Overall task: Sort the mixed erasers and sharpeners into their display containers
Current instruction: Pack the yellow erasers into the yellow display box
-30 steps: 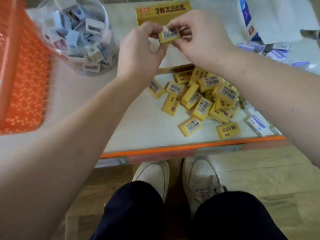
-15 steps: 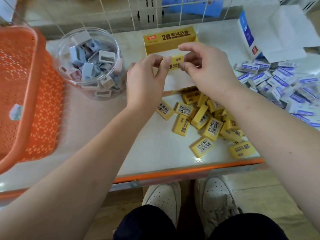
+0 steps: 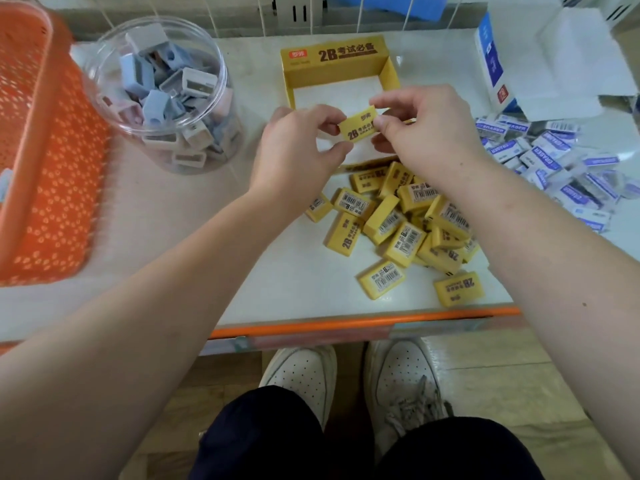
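Just over box [image 3: 332, 54] front, left hand [image 3: 294, 147], right hand [image 3: 426, 133] pinching eraser [image 3: 358, 123] ends

An orange perforated basket [image 3: 52, 168] is sitting at the white counter's [image 3: 156, 209] left end; white sneakers [image 3: 301, 372] are standing below the counter's front edge.

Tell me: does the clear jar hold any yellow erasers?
No, the clear jar shows only grey, blue and pink sharpeners inside.
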Available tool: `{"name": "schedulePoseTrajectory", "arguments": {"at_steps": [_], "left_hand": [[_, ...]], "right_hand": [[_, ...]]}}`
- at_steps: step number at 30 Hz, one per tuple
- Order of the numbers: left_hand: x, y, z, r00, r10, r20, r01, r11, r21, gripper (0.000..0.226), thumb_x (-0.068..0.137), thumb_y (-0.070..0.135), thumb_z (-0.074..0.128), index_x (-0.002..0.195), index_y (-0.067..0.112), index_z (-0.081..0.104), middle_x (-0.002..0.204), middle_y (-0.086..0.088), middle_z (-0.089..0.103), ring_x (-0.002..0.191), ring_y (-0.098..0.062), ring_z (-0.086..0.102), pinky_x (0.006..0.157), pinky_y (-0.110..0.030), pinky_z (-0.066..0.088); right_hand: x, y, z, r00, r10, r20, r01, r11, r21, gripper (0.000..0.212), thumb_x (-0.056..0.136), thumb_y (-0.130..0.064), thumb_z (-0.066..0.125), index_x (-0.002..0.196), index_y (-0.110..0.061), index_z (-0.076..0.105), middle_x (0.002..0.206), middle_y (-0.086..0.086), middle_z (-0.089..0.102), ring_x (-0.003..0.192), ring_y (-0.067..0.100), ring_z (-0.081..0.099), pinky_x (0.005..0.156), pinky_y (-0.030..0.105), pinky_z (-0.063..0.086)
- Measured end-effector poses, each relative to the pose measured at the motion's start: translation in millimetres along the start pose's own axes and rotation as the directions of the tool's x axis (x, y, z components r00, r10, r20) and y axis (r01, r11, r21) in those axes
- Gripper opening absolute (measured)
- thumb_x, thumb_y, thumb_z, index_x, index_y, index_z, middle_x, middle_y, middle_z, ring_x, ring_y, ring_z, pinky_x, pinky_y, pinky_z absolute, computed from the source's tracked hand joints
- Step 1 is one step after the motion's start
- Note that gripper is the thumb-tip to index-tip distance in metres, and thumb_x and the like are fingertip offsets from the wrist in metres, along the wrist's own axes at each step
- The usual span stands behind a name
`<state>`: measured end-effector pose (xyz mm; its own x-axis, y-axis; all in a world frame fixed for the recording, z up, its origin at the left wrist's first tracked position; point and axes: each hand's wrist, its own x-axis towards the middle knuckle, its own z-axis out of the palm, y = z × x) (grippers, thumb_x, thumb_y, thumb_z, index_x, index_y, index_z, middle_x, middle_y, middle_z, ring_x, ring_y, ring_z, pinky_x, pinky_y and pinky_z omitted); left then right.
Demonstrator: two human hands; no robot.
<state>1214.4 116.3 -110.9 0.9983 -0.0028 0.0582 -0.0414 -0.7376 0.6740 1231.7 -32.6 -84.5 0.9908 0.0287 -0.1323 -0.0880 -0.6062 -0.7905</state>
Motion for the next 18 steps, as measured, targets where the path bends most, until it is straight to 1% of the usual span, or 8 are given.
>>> {"name": "schedulePoseTrajectory", "arguments": {"at_steps": [2,4,6,9,12,14,16,18], "left_hand": [[-3,-1,-2,0.999,0.026,0.019,-0.028,0.997,0.075,0.03,0.088,0.033,0.061,0.117,0.029,0.063,0.092,0.018,0.06,0.105,-0.005,0.045,0.077,-0.021,0.029],[-5,-3,-5,0.999,0.046,0.02,-0.047,0.993,0.11,0.029,0.087,0.032,0.06,0.115,0.028,0.064,0.087,0.018,0.06,0.102,-0.008,0.048,0.076,-0.022,0.03],[-8,-4,-8,0.998,0.061,0.023,-0.064,0.989,0.136,0.028,0.086,0.032,0.06,0.113,0.026,0.065,0.086,0.018,0.061,0.101,-0.011,0.05,0.074,-0.021,0.029],[-12,-5,-10,0.996,0.085,0.013,-0.086,0.986,0.146,0.028,0.088,0.032,0.059,0.114,0.024,0.063,0.089,0.014,0.066,0.101,-0.012,0.051,0.071,-0.018,0.025],[-14,-9,-9,0.997,0.08,0.006,-0.08,0.991,0.109,0.034,0.09,0.031,0.057,0.121,0.02,0.058,0.093,0.013,0.067,0.107,-0.013,0.051,0.074,-0.016,0.025],[-15,-10,-10,0.996,0.086,0.012,-0.087,0.992,0.095,0.043,0.09,0.034,0.058,0.13,0.02,0.052,0.093,0.015,0.066,0.111,-0.012,0.048,0.076,-0.014,0.022],[-16,-9,-11,0.995,0.09,0.032,-0.093,0.992,0.085,0.053,0.088,0.041,0.061,0.135,0.021,0.046,0.096,0.016,0.065,0.113,-0.008,0.046,0.079,-0.014,0.021],[-18,-11,-13,0.994,0.101,0.05,-0.106,0.99,0.093,0.054,0.082,0.048,0.065,0.128,0.024,0.051,0.097,0.018,0.061,0.11,-0.006,0.046,0.085,-0.019,0.023]], "right_hand": [[-1,-2,0,1.0,0.007,0.029,-0.006,0.999,-0.052,0.027,0.092,-0.014,0.055,0.117,-0.02,0.064,0.099,0.0,0.068,0.086,0.014,0.068,0.089,0.033,0.052],[-3,-5,1,0.998,0.003,0.06,0.004,0.994,-0.108,0.027,0.093,-0.016,0.054,0.118,-0.02,0.063,0.107,0.002,0.067,0.094,0.017,0.066,0.093,0.033,0.05],[-6,-8,2,0.997,-0.009,0.071,0.019,0.99,-0.138,0.027,0.093,-0.016,0.054,0.119,-0.02,0.062,0.107,0.002,0.066,0.095,0.017,0.065,0.094,0.032,0.049],[-10,-10,4,0.997,-0.042,0.065,0.052,0.986,-0.159,0.028,0.094,-0.017,0.053,0.121,-0.02,0.061,0.108,0.002,0.066,0.095,0.015,0.065,0.095,0.03,0.048],[-12,-8,1,0.995,-0.056,0.083,0.067,0.989,-0.135,0.031,0.095,-0.019,0.052,0.124,-0.021,0.059,0.112,0.0,0.066,0.099,0.011,0.063,0.097,0.028,0.047],[-12,-6,-4,0.995,-0.069,0.067,0.077,0.99,-0.118,0.031,0.095,-0.019,0.051,0.125,-0.021,0.058,0.114,-0.001,0.065,0.102,0.008,0.062,0.099,0.027,0.046],[-14,-4,-12,0.995,-0.097,0.008,0.097,0.988,-0.118,0.03,0.095,-0.016,0.05,0.122,-0.022,0.061,0.113,-0.005,0.065,0.101,0.003,0.06,0.097,0.021,0.045],[-20,-1,-21,0.989,-0.129,-0.066,0.118,0.982,-0.145,0.028,0.094,-0.014,0.051,0.116,-0.022,0.064,0.105,-0.012,0.064,0.096,-0.001,0.059,0.091,0.013,0.045]]}}
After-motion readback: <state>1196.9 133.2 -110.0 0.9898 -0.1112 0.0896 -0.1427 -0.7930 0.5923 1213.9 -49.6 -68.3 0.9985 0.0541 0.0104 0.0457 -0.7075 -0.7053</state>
